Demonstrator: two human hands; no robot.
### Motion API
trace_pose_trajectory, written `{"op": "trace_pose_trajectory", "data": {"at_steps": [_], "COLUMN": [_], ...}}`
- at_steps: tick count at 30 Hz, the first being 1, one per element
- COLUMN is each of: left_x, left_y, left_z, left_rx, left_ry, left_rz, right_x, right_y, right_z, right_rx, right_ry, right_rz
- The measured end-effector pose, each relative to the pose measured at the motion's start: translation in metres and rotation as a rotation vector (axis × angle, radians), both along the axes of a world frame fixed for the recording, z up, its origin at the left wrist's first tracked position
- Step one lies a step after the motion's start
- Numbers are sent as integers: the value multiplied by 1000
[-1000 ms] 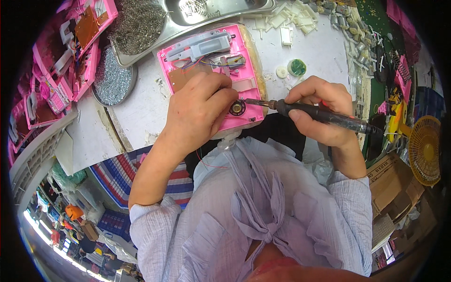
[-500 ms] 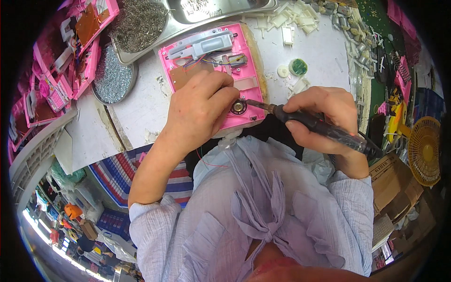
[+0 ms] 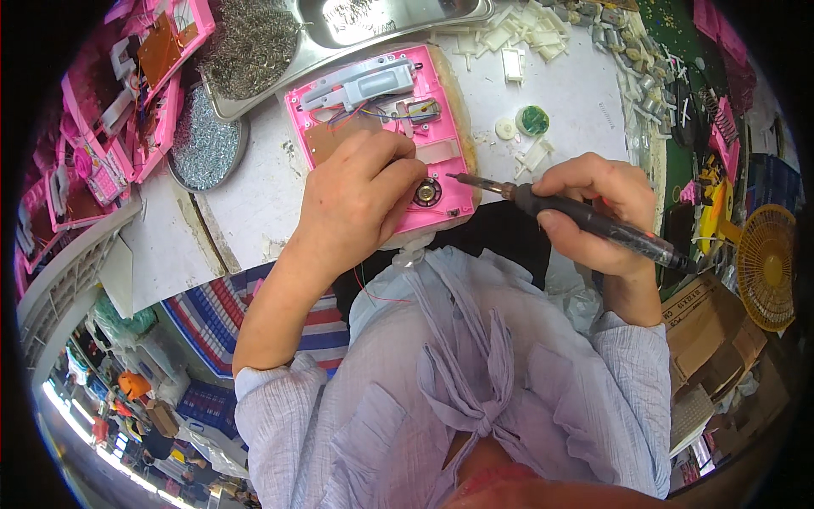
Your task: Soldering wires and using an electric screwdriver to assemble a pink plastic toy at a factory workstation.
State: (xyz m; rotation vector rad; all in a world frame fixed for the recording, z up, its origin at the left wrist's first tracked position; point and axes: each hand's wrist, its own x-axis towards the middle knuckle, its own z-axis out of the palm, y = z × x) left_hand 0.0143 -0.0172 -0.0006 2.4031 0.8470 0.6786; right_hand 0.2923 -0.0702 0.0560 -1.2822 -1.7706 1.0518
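Note:
A pink plastic housing (image 3: 462, 161) lies open on the table before me, with a grey plastic part (image 3: 373, 85), a brown circuit board (image 3: 326, 140), coloured wires and a round speaker (image 3: 426, 192) inside. My left hand (image 3: 360, 191) rests over its near left part, thumb and forefinger pinched at the speaker's edge; whatever they pinch is hidden. Thin red and green wires (image 3: 377, 295) trail out below that hand. In my right hand (image 3: 598, 212) is a soldering iron (image 3: 585, 222) with a black handle. Its tip hovers just right of the speaker, seemingly apart from it.
A round tray of small screws (image 3: 206, 144) and a metal tray with springs (image 3: 246, 47) stand at the left, beside stacked pink housings (image 3: 157, 127). White plastic parts (image 3: 526, 30), a green roll (image 3: 532, 120) and small motors (image 3: 644, 59) lie right. A yellow fan (image 3: 766, 267) stands far right.
The soldering iron has drawn back to the right with my right hand, its tip moving off the speaker's edge. My left hand has barely moved.

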Motion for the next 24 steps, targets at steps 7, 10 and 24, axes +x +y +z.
{"op": "trace_pose_trajectory", "data": {"at_steps": [7,10,24], "left_x": [-12,-21,-18], "left_y": [-1,-2,-14], "left_z": [4,5,-1], "left_rx": [-45,38,118], "left_ry": [-37,55,32], "left_rz": [40,56,63], "right_x": [75,138,251], "right_y": [-38,-58,-69], "right_z": [3,-5,24], "right_rx": [-33,117,413], "right_ry": [132,395,261], "right_rz": [-503,-772,-1210]}}
